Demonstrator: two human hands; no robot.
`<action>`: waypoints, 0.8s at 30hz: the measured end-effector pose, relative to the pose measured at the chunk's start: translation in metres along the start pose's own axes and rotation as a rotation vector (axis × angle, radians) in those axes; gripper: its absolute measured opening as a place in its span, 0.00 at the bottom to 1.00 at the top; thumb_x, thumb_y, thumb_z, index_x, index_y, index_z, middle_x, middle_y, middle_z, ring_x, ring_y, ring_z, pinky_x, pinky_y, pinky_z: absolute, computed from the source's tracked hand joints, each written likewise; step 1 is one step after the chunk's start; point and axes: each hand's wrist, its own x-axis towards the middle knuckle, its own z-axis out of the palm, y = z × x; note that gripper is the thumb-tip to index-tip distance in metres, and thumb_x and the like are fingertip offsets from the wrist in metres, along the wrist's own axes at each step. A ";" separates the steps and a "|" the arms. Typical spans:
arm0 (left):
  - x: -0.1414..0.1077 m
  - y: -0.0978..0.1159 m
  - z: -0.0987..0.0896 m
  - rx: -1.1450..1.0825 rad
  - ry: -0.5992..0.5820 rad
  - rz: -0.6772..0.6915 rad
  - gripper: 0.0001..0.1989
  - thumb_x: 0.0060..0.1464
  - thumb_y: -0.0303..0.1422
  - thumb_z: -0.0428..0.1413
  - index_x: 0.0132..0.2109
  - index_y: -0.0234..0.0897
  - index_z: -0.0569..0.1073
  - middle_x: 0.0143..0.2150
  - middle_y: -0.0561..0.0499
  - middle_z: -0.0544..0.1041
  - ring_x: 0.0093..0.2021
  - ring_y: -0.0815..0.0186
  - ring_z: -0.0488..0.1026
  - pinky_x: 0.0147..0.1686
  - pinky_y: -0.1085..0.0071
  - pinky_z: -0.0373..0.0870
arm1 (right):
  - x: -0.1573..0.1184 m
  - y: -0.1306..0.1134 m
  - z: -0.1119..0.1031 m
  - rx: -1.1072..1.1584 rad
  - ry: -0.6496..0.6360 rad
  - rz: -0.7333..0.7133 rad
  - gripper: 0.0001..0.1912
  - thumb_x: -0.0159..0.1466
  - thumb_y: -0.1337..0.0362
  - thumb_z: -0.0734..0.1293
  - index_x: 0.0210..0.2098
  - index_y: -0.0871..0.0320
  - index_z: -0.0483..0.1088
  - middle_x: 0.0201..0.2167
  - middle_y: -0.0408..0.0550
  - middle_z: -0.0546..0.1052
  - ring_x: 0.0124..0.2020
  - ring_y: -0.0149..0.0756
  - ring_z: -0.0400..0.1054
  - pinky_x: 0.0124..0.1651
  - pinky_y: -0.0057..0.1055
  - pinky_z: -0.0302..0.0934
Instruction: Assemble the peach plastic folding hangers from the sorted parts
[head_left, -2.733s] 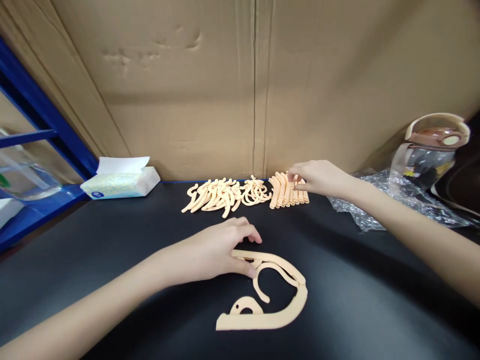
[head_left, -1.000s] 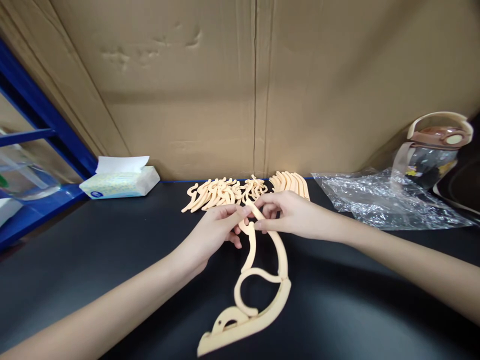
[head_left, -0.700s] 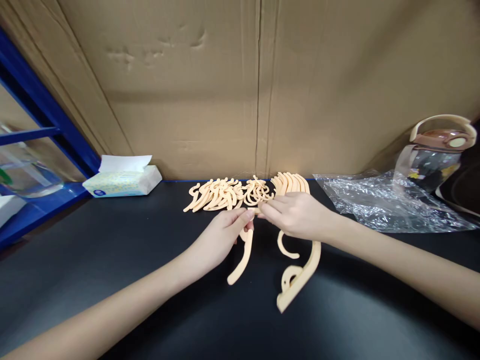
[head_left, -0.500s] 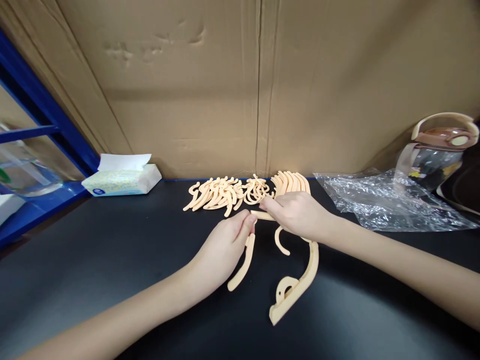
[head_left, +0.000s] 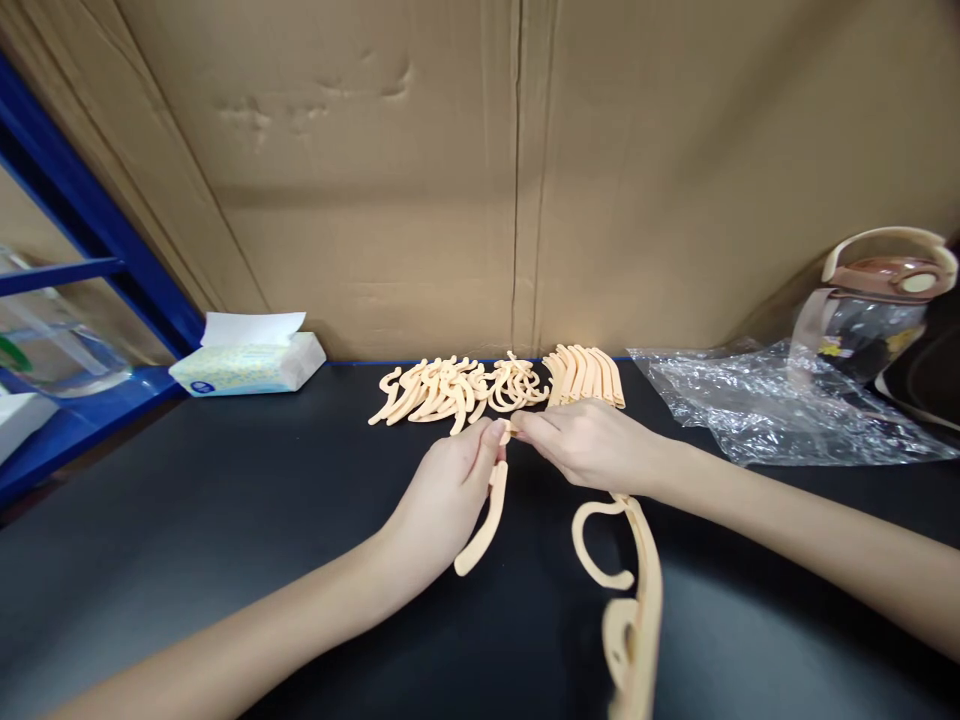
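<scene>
My left hand (head_left: 450, 480) is closed in a pinch on a curved beige plastic hanger arm (head_left: 484, 530), whose free end hangs below the fingers. My right hand (head_left: 600, 440) grips a beige hanger (head_left: 651, 590), with its open hook (head_left: 581, 550) and long curved arm dangling toward me. The hanger's lower end is blurred. Both hands' fingertips meet around a small beige end piece (head_left: 507, 431); the fingers cover how the parts sit together there.
Behind the hands lie a pile of loose hanger arms (head_left: 431, 390), a heap of hooks (head_left: 514, 385) and a row of aligned hanger bars (head_left: 585, 375). A tissue pack (head_left: 251, 365) stands left. Clear plastic wrap (head_left: 750, 400) and a bottle (head_left: 877, 310) are right. Cardboard (head_left: 375, 200) walls the back.
My right hand has turned, swinging the hanger and its hook down and to the right. Its fingertips have come closer to my left hand, which has barely moved.
</scene>
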 end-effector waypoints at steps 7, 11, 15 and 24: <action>0.003 0.010 -0.011 0.327 0.092 0.187 0.14 0.63 0.39 0.39 0.30 0.41 0.57 0.21 0.58 0.60 0.21 0.68 0.60 0.26 0.72 0.52 | 0.003 0.012 -0.004 0.812 0.050 0.405 0.16 0.70 0.60 0.50 0.33 0.58 0.63 0.16 0.39 0.66 0.19 0.29 0.60 0.28 0.27 0.54; 0.046 0.005 -0.043 0.411 0.195 0.114 0.17 0.62 0.44 0.38 0.31 0.40 0.61 0.23 0.55 0.66 0.26 0.66 0.66 0.28 0.72 0.55 | 0.007 0.023 -0.003 1.105 0.249 0.549 0.18 0.69 0.53 0.52 0.34 0.57 0.64 0.14 0.37 0.64 0.19 0.29 0.60 0.28 0.28 0.57; 0.097 -0.017 -0.079 0.453 0.245 0.041 0.17 0.60 0.42 0.43 0.29 0.39 0.68 0.26 0.52 0.71 0.30 0.63 0.69 0.30 0.71 0.55 | 0.011 0.023 -0.009 1.359 0.302 0.639 0.17 0.66 0.52 0.57 0.38 0.59 0.67 0.13 0.37 0.64 0.15 0.25 0.53 0.19 0.25 0.47; 0.078 -0.018 -0.065 0.257 0.139 0.012 0.31 0.58 0.54 0.36 0.39 0.38 0.75 0.42 0.45 0.77 0.43 0.59 0.71 0.37 0.69 0.64 | 0.015 0.034 -0.015 1.623 0.609 0.909 0.05 0.62 0.64 0.58 0.32 0.58 0.62 0.27 0.46 0.74 0.21 0.27 0.65 0.24 0.27 0.63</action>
